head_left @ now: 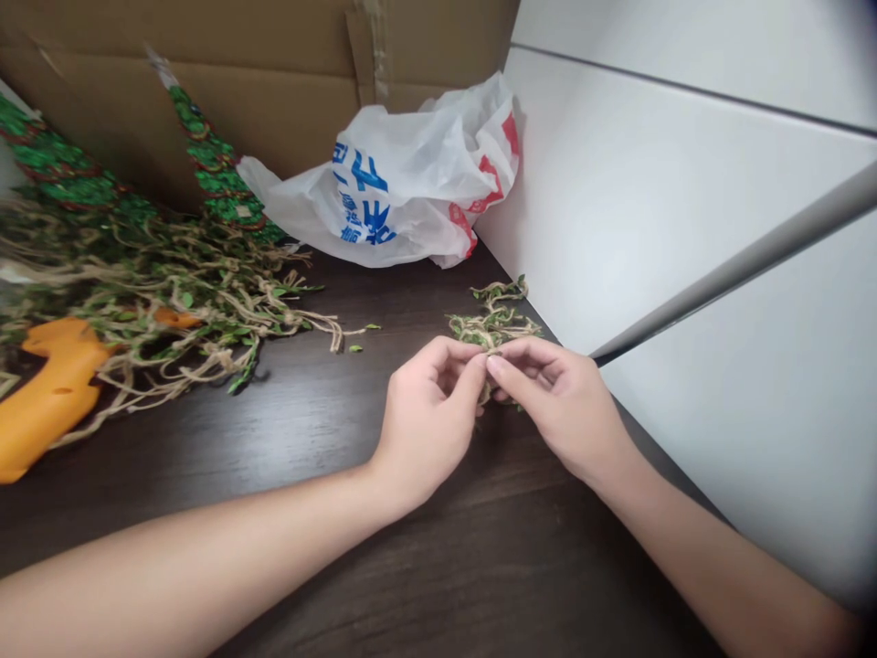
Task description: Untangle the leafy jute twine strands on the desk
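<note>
- Leafy twine bunch [494, 322]: I judge the strands are being worked by hand.
- Left hand [428, 422] and right hand [565, 409] both pinch it tightly between the fingertips.
- Next move calls for keeping that pinch steady.

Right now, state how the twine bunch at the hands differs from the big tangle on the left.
The small bunch is smaller and more compact than the big tangle, whose strands sprawl loosely. The bunch is pinched between the left hand and right hand; no hand touches the tangle. Both are tan twine with small green leaves.
</note>
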A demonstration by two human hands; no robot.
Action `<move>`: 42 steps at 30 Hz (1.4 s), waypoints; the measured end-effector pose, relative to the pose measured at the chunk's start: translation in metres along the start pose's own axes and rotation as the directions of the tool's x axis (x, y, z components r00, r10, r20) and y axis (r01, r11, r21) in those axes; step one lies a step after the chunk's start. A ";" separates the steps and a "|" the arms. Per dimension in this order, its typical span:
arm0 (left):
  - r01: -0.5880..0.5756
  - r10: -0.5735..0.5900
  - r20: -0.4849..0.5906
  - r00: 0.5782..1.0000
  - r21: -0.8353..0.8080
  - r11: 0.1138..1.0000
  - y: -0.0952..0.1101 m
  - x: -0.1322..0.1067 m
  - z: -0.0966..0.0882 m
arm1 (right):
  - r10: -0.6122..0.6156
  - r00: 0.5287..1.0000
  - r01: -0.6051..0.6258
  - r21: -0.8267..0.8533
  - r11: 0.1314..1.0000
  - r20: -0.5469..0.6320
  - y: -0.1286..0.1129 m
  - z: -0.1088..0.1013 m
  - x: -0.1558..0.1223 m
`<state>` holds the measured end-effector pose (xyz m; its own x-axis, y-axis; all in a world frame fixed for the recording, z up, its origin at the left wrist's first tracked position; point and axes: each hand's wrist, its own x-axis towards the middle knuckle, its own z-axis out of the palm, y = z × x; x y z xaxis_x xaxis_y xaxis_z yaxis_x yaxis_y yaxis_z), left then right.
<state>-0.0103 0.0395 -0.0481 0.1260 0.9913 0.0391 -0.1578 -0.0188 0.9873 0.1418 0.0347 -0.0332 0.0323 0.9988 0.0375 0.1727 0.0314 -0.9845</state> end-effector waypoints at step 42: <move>-0.185 0.207 -0.003 0.978 0.434 0.882 0.002 -0.002 -0.001 | -0.130 0.991 0.122 -0.161 0.979 -0.039 -0.003 -0.008 0.001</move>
<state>-0.0121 0.0377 -0.0469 0.0877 0.9663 0.2421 0.2621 -0.2568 0.9303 0.1490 0.0349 -0.0285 0.0484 0.9839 0.1719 0.3316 0.1465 -0.9320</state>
